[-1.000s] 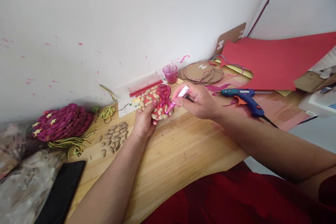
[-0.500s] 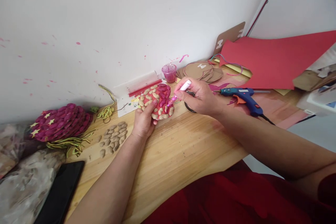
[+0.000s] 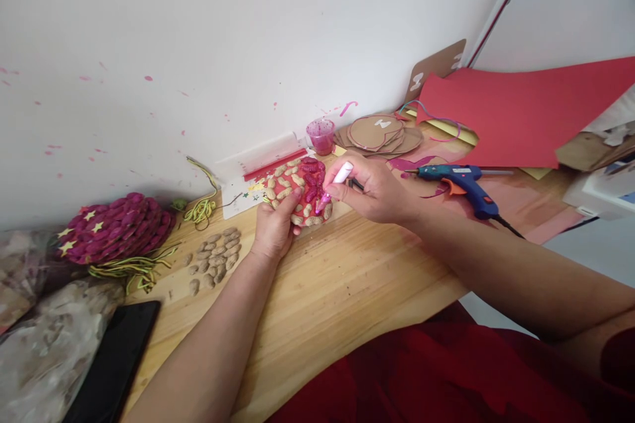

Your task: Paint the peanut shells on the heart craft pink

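Observation:
My left hand (image 3: 273, 228) grips the near edge of a red disc covered with peanut shells (image 3: 292, 189), tilted up off the wooden table (image 3: 342, 284). Some shells at the disc's top are painted magenta. My right hand (image 3: 374, 190) pinches a pink-tipped white brush (image 3: 335, 183), its tip touching the shells at the disc's right side. A small cup of pink paint (image 3: 321, 136) stands just behind the disc by the wall.
Loose peanuts (image 3: 214, 259) lie left of my left hand. A magenta shell dome with gold stars (image 3: 115, 228) sits far left, a black phone (image 3: 116, 360) at the near left. A blue glue gun (image 3: 459, 183), cardboard discs (image 3: 380, 135) and red paper (image 3: 520, 115) lie to the right.
The brush tip lifted and shifted along the disc's right side, then came back down onto the shells. My left hand keeps holding the disc.

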Demonstrator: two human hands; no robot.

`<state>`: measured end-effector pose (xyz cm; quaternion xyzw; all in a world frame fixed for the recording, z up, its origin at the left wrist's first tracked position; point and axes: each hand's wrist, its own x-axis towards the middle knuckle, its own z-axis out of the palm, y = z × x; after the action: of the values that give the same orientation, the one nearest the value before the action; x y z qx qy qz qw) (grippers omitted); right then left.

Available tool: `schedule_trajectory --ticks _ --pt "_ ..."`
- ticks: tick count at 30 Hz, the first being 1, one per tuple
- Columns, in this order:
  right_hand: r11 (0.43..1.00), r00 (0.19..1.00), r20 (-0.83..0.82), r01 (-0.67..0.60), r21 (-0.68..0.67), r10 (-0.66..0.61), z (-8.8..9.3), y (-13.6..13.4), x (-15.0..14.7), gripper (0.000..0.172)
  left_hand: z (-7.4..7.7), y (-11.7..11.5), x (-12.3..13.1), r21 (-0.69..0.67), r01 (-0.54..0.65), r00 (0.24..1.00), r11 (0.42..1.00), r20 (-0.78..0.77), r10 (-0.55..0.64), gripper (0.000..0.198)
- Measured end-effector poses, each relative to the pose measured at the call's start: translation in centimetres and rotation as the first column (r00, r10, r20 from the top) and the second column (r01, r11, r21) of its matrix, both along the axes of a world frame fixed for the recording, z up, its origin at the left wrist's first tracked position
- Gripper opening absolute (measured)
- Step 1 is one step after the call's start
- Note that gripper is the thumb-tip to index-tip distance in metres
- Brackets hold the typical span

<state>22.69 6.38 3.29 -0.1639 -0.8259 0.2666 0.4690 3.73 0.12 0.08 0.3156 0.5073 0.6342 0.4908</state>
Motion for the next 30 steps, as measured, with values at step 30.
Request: schedule_trajectory --ticks 30 --pt "0.996 0.999 -0.024 -0.033 -0.078 0.032 -0.42 0.56 -0.06 0.01 -0.41 -0.07 -0.1 -0.01 -0.014 0.996 1.0 -0.084 0.013 0.038"
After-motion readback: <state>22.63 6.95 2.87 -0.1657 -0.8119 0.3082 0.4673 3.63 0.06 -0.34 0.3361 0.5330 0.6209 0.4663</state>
